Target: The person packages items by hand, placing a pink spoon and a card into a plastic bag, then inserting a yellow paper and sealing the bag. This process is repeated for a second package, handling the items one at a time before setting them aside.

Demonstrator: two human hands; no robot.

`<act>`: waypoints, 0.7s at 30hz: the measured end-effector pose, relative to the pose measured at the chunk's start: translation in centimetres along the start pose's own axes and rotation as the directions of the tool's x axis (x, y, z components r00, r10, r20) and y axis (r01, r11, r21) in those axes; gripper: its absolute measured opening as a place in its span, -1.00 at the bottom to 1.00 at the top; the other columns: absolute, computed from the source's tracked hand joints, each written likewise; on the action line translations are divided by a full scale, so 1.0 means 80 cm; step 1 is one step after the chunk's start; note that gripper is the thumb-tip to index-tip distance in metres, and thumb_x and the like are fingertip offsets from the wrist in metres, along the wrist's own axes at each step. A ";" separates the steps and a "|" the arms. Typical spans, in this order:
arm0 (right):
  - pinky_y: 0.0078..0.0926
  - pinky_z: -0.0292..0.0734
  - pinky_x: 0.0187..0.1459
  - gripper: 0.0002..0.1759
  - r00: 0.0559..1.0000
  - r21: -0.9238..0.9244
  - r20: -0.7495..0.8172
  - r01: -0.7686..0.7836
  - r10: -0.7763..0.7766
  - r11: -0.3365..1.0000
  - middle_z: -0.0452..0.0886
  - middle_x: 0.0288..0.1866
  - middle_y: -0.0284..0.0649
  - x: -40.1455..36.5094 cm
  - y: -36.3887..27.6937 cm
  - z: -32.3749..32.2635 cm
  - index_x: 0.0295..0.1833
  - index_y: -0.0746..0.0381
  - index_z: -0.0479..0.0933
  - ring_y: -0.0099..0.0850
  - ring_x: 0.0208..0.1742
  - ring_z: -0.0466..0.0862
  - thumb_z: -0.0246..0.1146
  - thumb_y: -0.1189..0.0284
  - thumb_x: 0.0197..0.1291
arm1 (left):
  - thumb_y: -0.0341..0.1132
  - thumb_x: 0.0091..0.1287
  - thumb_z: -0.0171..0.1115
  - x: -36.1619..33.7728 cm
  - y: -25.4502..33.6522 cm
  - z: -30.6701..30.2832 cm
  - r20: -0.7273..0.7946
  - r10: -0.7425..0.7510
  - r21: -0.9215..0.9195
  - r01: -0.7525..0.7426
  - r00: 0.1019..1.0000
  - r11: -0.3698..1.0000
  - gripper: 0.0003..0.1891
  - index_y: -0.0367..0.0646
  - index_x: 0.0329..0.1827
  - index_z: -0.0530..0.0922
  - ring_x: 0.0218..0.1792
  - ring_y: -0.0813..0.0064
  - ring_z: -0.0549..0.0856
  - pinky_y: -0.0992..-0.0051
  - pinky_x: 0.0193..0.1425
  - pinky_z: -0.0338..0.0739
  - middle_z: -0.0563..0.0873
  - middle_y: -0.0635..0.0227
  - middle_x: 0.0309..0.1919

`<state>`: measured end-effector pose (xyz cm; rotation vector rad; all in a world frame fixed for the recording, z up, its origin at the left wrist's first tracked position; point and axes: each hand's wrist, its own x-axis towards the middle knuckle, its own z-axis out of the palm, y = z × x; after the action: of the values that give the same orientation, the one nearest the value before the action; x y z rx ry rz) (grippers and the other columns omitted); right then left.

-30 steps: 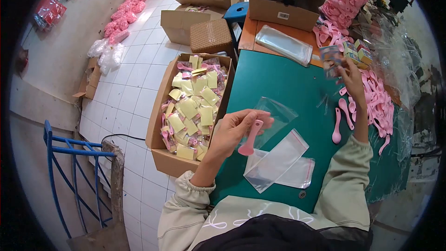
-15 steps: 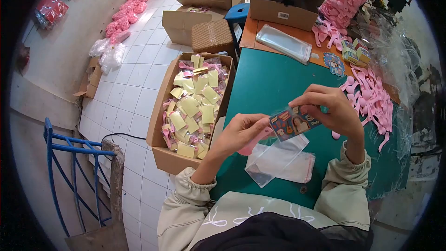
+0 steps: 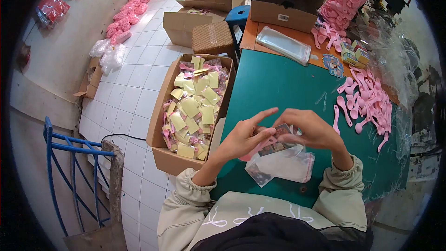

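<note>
Both hands are closed on small things at the lower centre of the frame. The left hand [image 3: 241, 137] pinches a pink spoon [image 3: 254, 148] between thumb and lower fingers, with its index finger stretched out straight. The right hand [image 3: 312, 130] curls around a printed card [image 3: 282, 131].

Half a second ago the right hand held the card higher and apart, with its picture in full view. Now the two hands have met just above the green table [image 3: 278, 83], fingertips touching, and the card has dropped in between them. A second ago that hand was far off at the upper right, beside the loose pile of pink spoons [image 3: 369, 102].

The clear bags [image 3: 290, 165] lie flat on the table directly under the hands, as before.

Fingers now cover most of the card. Only the spoon's handle end shows below the left thumb. Whether one clear bag is pinched in with them cannot be made out.
</note>
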<state>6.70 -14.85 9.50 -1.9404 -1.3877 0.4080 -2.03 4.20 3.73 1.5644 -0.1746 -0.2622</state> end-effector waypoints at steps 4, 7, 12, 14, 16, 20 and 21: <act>-0.44 0.43 -0.40 -0.85 0.987 0.118 0.057 -0.154 0.148 0.981 0.55 -0.47 -0.17 -0.012 0.014 0.006 -0.30 0.30 0.54 -0.31 -0.48 0.54 0.33 0.48 0.03 | -0.30 0.31 0.22 -0.003 0.032 0.001 0.010 -0.176 0.320 0.163 0.984 0.933 -0.40 -0.18 0.37 0.18 -0.18 0.57 0.67 0.57 -0.14 0.55 0.71 0.25 -0.21; -0.53 0.40 -0.43 -0.84 0.937 0.205 -0.019 -0.337 0.348 0.919 0.54 -0.53 -0.26 -0.019 0.018 0.000 -0.38 0.30 0.53 -0.49 -0.48 0.53 0.36 0.47 0.01 | -0.32 0.27 0.27 -0.008 0.010 -0.023 0.095 -0.108 0.241 0.082 0.990 0.967 -0.36 -0.17 0.36 0.18 -0.18 0.53 0.68 0.55 -0.09 0.56 0.72 0.22 -0.22; -0.63 0.38 -0.40 -0.77 0.836 0.444 -0.001 -0.491 0.549 0.749 0.48 -0.54 -0.42 -0.026 0.041 -0.004 -0.43 0.29 0.49 -0.69 -0.41 0.49 0.41 0.41 0.01 | -0.35 0.23 0.32 -0.018 -0.026 -0.038 -0.147 0.013 -0.222 -0.046 0.989 0.974 -0.32 -0.14 0.37 0.17 -0.17 0.51 0.68 0.54 -0.08 0.57 0.71 0.19 -0.19; -0.68 0.35 -0.39 -0.77 0.860 0.644 -0.015 -0.382 0.510 0.663 0.48 -0.54 -0.45 -0.021 0.033 -0.001 -0.44 0.30 0.50 -0.68 -0.41 0.47 0.40 0.41 0.03 | -0.38 0.24 0.30 -0.017 -0.021 -0.039 -0.191 -0.018 -0.202 -0.021 0.981 0.979 -0.35 -0.16 0.36 0.19 -0.20 0.55 0.67 0.58 -0.14 0.57 0.71 0.20 -0.22; -0.70 0.33 -0.38 -0.78 0.863 0.639 -0.045 -0.363 0.504 0.678 0.49 -0.52 -0.45 -0.018 0.022 -0.010 -0.44 0.29 0.51 -0.68 -0.40 0.47 0.40 0.42 0.03 | -0.39 0.25 0.28 -0.014 -0.021 -0.039 -0.210 -0.021 -0.166 -0.015 0.978 0.986 -0.37 -0.17 0.35 0.21 -0.22 0.59 0.67 0.60 -0.16 0.56 0.71 0.21 -0.23; -0.70 0.35 -0.38 -0.82 0.829 0.618 -0.127 -0.364 0.545 0.697 0.55 -0.47 -0.40 -0.023 0.046 0.004 -0.41 0.31 0.52 -0.67 -0.39 0.49 0.38 0.45 0.04 | -0.40 0.25 0.28 -0.011 -0.022 -0.033 -0.153 -0.004 -0.219 -0.030 0.988 0.975 -0.40 -0.16 0.34 0.23 -0.23 0.60 0.65 0.62 -0.16 0.55 0.71 0.24 -0.24; -0.71 0.35 -0.38 -0.83 0.841 0.620 -0.143 -0.335 0.522 0.710 0.55 -0.48 -0.40 -0.025 0.053 0.007 -0.40 0.31 0.52 -0.68 -0.41 0.48 0.37 0.48 0.03 | -0.41 0.26 0.27 -0.010 -0.025 -0.033 -0.138 -0.012 -0.214 -0.017 0.990 0.977 -0.40 -0.16 0.34 0.22 -0.21 0.62 0.64 0.62 -0.15 0.54 0.70 0.24 -0.21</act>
<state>8.50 -17.23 5.86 -1.6940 -0.4888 0.6288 -2.20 6.97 1.75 1.3613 -0.0379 -0.1638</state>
